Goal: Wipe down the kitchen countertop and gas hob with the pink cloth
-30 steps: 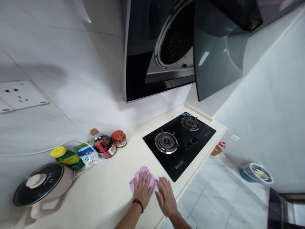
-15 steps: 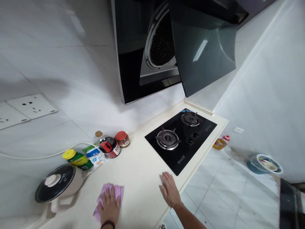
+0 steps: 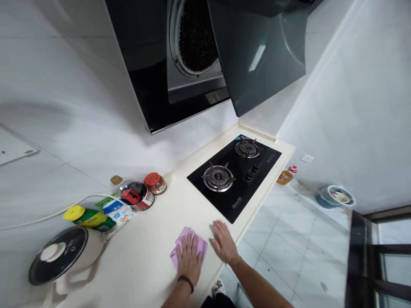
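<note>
My left hand (image 3: 190, 263) lies flat on a pink cloth (image 3: 201, 245), fingers stretched out and pressing it against the cream countertop (image 3: 144, 261). The crumpled cloth shows around the fingertips and along both sides of the hand. To the right, my right hand (image 3: 225, 244) rests on the counter close to its front edge, holding nothing, with its thumb apart from the fingers. Just beyond that hand is the near corner of a black gas stove (image 3: 236, 188) with two burners.
Along the wall stand a lidded pot (image 3: 61, 254), a yellow-capped green bottle (image 3: 90, 218), a blue-white packet (image 3: 117, 209), a dark jar (image 3: 138, 196) and a red-lidded jar (image 3: 155, 183). A range hood (image 3: 260, 60) overhangs the stove. An oil bottle (image 3: 287, 176) and bucket (image 3: 335, 196) are lower right.
My left hand and the cloth have moved right across the counter, closer to my right hand. My right hand stays at about the same spot on the counter. The view has shifted.
</note>
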The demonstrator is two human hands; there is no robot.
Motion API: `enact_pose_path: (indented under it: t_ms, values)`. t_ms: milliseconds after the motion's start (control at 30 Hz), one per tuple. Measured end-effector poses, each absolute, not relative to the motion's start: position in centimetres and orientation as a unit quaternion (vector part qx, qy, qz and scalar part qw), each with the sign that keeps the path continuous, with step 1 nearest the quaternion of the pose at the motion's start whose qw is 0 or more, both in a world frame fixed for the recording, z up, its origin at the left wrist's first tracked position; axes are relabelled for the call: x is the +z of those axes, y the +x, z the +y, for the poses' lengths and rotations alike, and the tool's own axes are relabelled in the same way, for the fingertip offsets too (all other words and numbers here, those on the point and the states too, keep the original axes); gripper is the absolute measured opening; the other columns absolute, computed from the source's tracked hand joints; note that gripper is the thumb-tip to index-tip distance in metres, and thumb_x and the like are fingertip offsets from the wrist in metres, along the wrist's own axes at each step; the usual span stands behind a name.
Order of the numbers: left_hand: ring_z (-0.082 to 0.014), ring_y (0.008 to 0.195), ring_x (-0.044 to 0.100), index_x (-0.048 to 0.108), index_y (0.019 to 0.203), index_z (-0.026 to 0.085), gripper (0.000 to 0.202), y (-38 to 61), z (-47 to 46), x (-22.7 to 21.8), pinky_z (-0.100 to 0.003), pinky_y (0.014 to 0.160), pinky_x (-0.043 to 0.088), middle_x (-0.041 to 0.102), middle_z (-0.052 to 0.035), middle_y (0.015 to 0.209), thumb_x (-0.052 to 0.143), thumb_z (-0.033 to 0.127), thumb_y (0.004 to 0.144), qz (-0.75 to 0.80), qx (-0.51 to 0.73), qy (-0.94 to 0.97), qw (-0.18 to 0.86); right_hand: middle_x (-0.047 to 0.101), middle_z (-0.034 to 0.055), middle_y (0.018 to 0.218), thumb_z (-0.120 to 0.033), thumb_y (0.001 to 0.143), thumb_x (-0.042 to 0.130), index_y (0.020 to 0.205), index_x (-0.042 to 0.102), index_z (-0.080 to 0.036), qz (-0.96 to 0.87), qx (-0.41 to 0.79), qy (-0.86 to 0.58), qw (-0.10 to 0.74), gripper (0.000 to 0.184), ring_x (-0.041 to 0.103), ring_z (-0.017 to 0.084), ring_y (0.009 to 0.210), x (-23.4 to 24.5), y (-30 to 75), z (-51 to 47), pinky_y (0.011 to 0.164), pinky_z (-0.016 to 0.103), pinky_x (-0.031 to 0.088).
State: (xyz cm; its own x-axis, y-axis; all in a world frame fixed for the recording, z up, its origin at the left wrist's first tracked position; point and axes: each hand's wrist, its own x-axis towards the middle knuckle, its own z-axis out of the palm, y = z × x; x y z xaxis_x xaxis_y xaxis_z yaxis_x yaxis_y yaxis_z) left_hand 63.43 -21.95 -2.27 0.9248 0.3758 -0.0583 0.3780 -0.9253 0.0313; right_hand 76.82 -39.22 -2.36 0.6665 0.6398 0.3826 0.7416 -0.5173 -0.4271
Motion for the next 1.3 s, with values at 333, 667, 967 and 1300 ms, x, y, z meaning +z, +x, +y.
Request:
enact_pose_path:
  t_ms: [333,667,967,1300]
  values:
    - [-0.0324,0.161,0.009,0.02,0.166,0.027,0.07,69.8,-23.2,-1.9,-0.063,0.129,0.008,0.022,-0.0072,0.173,0.037,0.045,0.1,0.122,-0.026,0.989,0.077,0.044,0.014,0.161,-0.045,0.103,0.044,0.16,0.035,-0.02,-0.393,-0.063,-0.871,0.289,0.063,0.036,0.03,0.152,-2.7,77.0,-39.3,0.123,0.059,0.036]
    - [-0.0311,0.161,0.009,0.017,0.166,0.029,0.07,58.2,-24.1,-2.1,-0.061,0.13,0.011,0.019,-0.0044,0.173,0.039,0.041,0.1,0.091,-0.037,0.992,0.073,0.045,0.014,0.161,-0.044,0.104,0.041,0.161,0.035,-0.019,-0.379,-0.053,-0.875,0.297,0.062,0.035,0.029,0.152,-3.5,76.9,-39.1,0.127,0.058,0.029]
    - [-0.0292,0.16,0.018,0.023,0.164,0.026,0.066,51.6,-21.7,-2.6,-0.058,0.131,0.011,0.028,-0.0057,0.17,0.039,0.029,0.1,0.147,-0.013,0.976,0.158,0.043,0.0128,0.162,-0.037,0.102,0.041,0.162,0.032,-0.022,-0.356,-0.064,-0.885,0.294,0.062,0.03,0.03,0.155,-1.8,74.7,-37.4,0.126,0.061,0.028]
    - [-0.0225,0.158,0.024,0.014,0.167,0.014,0.067,48.6,-16.7,1.4,-0.043,0.129,0.03,0.03,-0.0066,0.171,0.014,0.038,0.104,0.419,0.141,0.828,0.345,0.02,-0.0007,0.172,-0.054,0.099,0.051,0.162,0.025,-0.041,-0.566,0.165,-0.77,0.243,0.07,0.018,0.031,0.159,-1.8,61.2,-31.8,0.129,0.062,0.013]
